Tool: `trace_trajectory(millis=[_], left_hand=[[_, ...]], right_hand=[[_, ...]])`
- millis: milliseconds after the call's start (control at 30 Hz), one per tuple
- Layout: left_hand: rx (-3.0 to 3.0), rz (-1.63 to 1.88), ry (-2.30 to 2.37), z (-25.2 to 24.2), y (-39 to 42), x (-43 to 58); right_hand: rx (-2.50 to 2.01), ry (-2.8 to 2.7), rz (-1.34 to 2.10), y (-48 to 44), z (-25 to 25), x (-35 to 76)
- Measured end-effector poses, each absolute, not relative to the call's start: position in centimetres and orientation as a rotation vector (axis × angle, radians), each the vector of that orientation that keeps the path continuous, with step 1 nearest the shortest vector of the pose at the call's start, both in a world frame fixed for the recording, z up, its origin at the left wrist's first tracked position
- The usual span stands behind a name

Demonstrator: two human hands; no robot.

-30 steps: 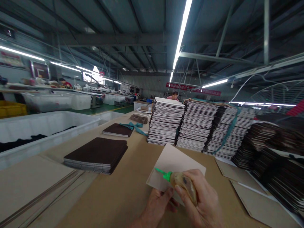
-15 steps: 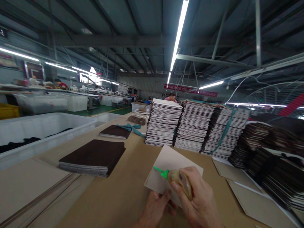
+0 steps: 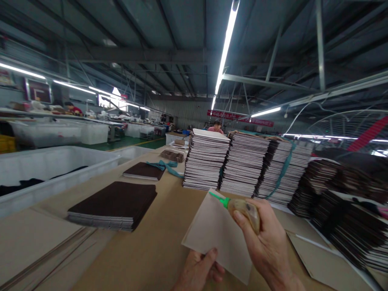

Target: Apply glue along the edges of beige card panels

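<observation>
My right hand [image 3: 269,238] is wrapped round a yellowish glue bottle [image 3: 244,212] with a green nozzle. The nozzle's tip is over the far corner of a pale rectangular board [image 3: 216,234]; whether it touches is too small to tell. At the board's near-left edge, my left hand [image 3: 198,268] grips it, thumb on top and fingers underneath. The board lies tilted above the brown table surface [image 3: 130,258]. To the left rests a stack of dark brown sheets [image 3: 113,202] with pale edges.
Tall stacks of pale-edged boards [image 3: 206,159] stand beyond my hands. A smaller dark stack [image 3: 144,170] lies beside a teal strip [image 3: 166,165]. A white bin [image 3: 60,161] borders the left side. Flat boards [image 3: 321,258] lie right. A person [image 3: 216,127] is behind the stacks.
The bottle in my right hand has moved up and right along the board to its far corner. More of the board's surface shows. My left hand still holds its edge.
</observation>
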State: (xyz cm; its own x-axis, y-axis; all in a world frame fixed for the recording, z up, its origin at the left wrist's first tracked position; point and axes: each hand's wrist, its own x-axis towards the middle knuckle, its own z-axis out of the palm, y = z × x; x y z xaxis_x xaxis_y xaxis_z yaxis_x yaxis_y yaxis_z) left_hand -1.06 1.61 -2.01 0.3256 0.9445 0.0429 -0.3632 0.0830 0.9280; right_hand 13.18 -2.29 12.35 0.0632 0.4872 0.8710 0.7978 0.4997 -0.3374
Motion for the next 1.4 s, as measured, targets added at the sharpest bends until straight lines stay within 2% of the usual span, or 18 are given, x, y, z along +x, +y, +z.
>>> trace_trajectory(millis=[667, 1100, 1400], left_hand=[[1.103, 1.046, 0.734, -4.1, 2.7, -1.0], [1.089, 1.087, 0.718, -3.1, 2.2, -1.1], [1.078, 1.100, 0.764, -3.1, 2.1, -1.1]], right_hand=[[-1.102, -1.616, -0.313, -2.5, 12.4, 13.3], [-1.083, -1.638, -0.260, -2.6, 12.1, 13.3], [-1.098, -1.590, -0.367, -2.8, 12.5, 14.0]])
